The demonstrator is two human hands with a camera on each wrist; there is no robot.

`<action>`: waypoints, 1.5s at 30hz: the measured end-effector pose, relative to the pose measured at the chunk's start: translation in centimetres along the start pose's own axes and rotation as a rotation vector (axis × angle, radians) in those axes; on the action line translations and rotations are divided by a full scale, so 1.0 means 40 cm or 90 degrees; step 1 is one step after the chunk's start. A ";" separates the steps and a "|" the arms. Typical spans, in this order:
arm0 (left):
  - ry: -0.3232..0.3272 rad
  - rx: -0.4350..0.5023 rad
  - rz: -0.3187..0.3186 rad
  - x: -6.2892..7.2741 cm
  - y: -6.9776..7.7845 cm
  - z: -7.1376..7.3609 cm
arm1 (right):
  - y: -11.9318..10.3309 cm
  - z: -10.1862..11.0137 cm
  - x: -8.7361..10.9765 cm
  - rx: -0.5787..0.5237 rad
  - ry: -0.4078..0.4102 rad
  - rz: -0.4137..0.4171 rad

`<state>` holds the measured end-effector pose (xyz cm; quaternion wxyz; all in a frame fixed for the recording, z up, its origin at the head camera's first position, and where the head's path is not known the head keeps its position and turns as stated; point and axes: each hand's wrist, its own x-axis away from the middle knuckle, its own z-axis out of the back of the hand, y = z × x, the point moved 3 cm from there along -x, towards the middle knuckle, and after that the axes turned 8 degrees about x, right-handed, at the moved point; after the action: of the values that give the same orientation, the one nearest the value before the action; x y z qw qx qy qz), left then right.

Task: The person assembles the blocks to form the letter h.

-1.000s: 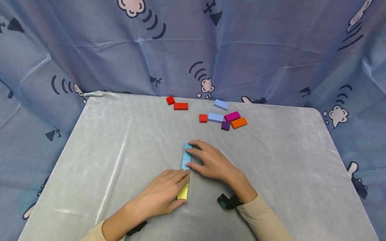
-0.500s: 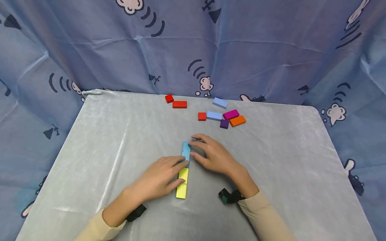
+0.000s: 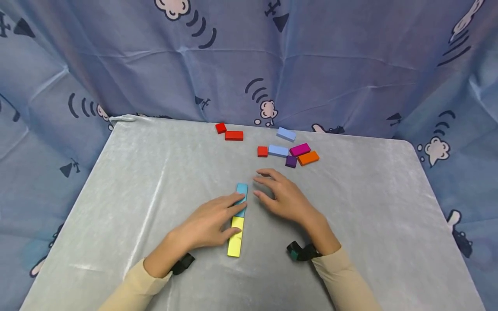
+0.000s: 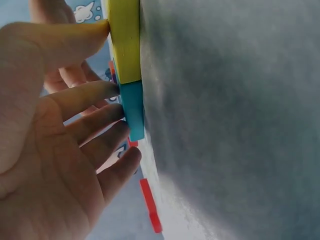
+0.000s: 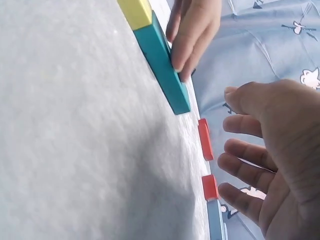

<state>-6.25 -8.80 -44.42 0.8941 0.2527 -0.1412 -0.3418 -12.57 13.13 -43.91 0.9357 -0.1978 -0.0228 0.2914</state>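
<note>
A yellow block (image 3: pixel 235 247) and a light blue block (image 3: pixel 242 188) lie end to end in a line on the grey cloth. My left hand (image 3: pixel 208 221) lies over them with its fingers extended. Its fingertips rest on the blue block (image 4: pixel 132 107), while the thumb touches the yellow block (image 4: pixel 126 45) in the left wrist view. My right hand (image 3: pixel 287 196) hovers just right of the blue block, fingers spread and apart from it. Nothing sits in that hand, as the right wrist view of the right hand (image 5: pixel 275 150) shows.
Toward the back lie red blocks (image 3: pixel 234 136), two pale blue blocks (image 3: pixel 278 150), a magenta block (image 3: pixel 300 150), an orange block (image 3: pixel 308 158) and a small purple block (image 3: pixel 291 161). A patterned blue curtain (image 3: pixel 330 86) hangs behind the table.
My right hand has let go of the blue block and drawn away to the right. The left hand has slid forward from the yellow block, so its fingers now rest on the blue one.
</note>
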 end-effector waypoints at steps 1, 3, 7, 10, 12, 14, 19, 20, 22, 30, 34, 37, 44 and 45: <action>0.002 0.001 -0.001 0.000 -0.002 0.000 | 0.004 0.005 -0.002 -0.004 0.002 -0.004; 0.006 0.007 -0.001 0.000 -0.006 0.000 | 0.015 0.016 -0.008 -0.013 0.009 -0.013; 0.013 0.020 0.002 0.003 -0.012 -0.002 | 0.040 0.040 -0.027 -0.037 0.036 -0.046; 0.013 0.024 0.002 0.004 -0.012 -0.002 | 0.058 0.051 -0.042 -0.033 0.074 -0.081; 0.015 0.028 0.002 0.004 -0.011 -0.002 | 0.069 0.055 -0.054 -0.021 0.103 -0.107; 0.016 0.033 0.001 0.004 -0.009 -0.002 | 0.080 0.056 -0.064 -0.006 0.126 -0.135; 0.009 0.043 0.001 0.000 -0.002 -0.004 | 0.105 0.053 -0.084 0.022 0.139 -0.174; 0.006 0.044 0.001 -0.002 -0.001 -0.005 | 0.110 0.053 -0.087 0.032 0.138 -0.178; 0.000 0.045 -0.002 -0.007 0.002 -0.007 | 0.121 0.051 -0.092 0.050 0.134 -0.183; -0.012 0.040 -0.002 -0.016 0.003 0.002 | 0.134 0.033 -0.122 0.114 0.046 -0.195; -0.011 0.038 -0.001 -0.012 -0.002 0.006 | 0.135 0.024 -0.137 0.135 0.033 -0.208; -0.010 0.041 -0.002 -0.008 -0.005 0.002 | 0.138 0.016 -0.147 0.139 0.031 -0.212; -0.012 0.058 0.011 -0.005 -0.004 -0.006 | 0.145 0.001 -0.147 0.111 0.047 -0.221; -0.012 0.058 0.012 -0.005 -0.004 -0.006 | 0.145 0.001 -0.144 0.104 0.052 -0.222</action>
<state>-6.38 -8.68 -44.74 0.8835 0.2885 -0.1676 -0.3289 -20.47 14.31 -45.67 0.9850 -0.1260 0.0047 0.1174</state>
